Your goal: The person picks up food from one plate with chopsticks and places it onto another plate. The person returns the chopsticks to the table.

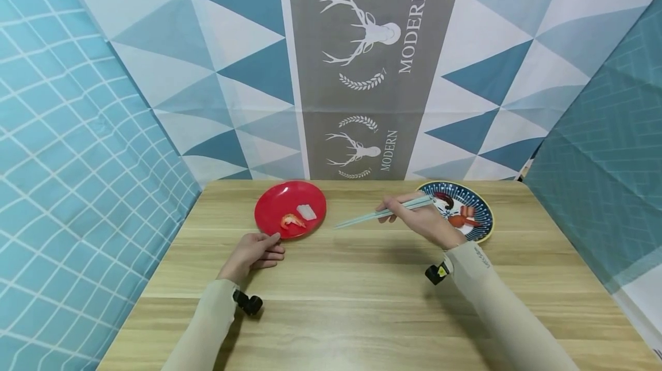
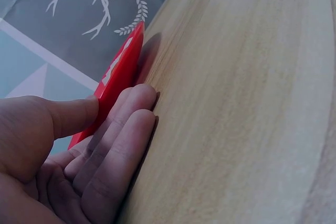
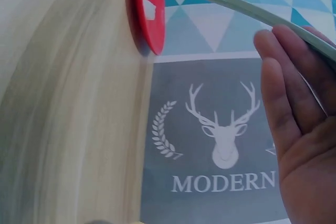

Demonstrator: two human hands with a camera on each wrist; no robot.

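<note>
In the right fingers (image 3: 278,93), slim chopsticks (image 1: 380,214), pale, perhaps mint-green

The red plate (image 1: 269,210) on the left looks like smooth, glossy plastic; the patterned plate (image 1: 484,210) on the right resembles glazed ceramic. The pale chopsticks (image 1: 362,220) appear smooth and plastic. Beneath, the surface (image 1: 331,302) shows wood grain with a soft sheen. The far hanging (image 1: 357,89) looks like creased, matt cloth; the sleeves (image 1: 207,319) are matt fabric.
</note>
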